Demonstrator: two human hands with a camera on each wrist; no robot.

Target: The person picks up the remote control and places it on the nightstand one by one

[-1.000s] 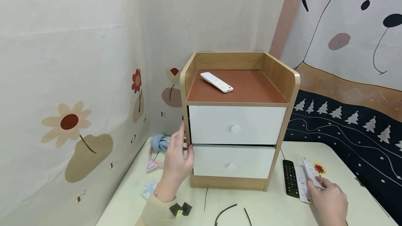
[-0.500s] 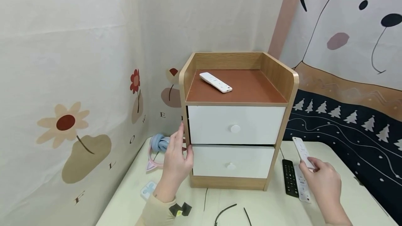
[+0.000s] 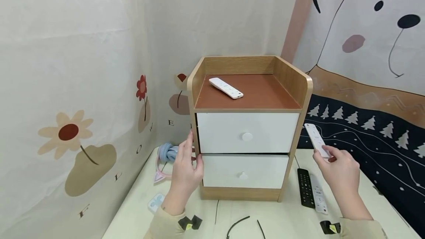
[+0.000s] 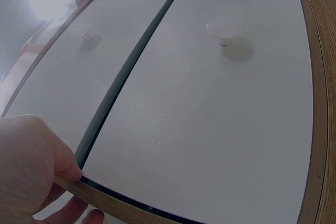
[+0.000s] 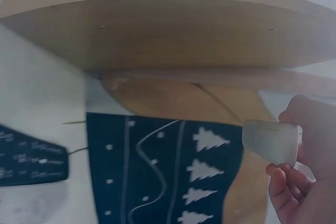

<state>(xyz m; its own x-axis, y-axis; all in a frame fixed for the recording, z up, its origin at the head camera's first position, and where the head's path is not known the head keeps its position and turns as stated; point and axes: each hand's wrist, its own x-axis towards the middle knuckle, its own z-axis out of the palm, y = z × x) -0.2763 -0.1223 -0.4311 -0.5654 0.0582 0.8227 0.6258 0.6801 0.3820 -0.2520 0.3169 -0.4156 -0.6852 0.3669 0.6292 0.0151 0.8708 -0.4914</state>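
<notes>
A small wooden cabinet [image 3: 255, 194] with two white drawers stands in the middle of the head view. My left hand [image 3: 184, 170] rests against its left side, fingers fairly straight along the outer panel. In the left wrist view, the thumb [image 4: 65, 162] touches the front edge near the gap between the drawers. My right hand [image 3: 340, 170] pinches a white remote control [image 3: 313, 135] by its lower end, raised to the right of the cabinet; its far end tilts up. Another white remote [image 3: 226, 87] lies on the cabinet's brown top.
A black remote [image 3: 305, 188] and a white remote [image 3: 319, 194] lie side by side on the table, right of the cabinet. Left of it are a blue coil [image 3: 167, 152], a pink ring-shaped item [image 3: 160, 174] and a pale blue square item [image 3: 155, 203]. Dark cable pieces [image 3: 237, 224] lie in front.
My right hand has lifted the white remote up off the group on the table and moved it up and left towards the cabinet. The left hand stays against the cabinet.
</notes>
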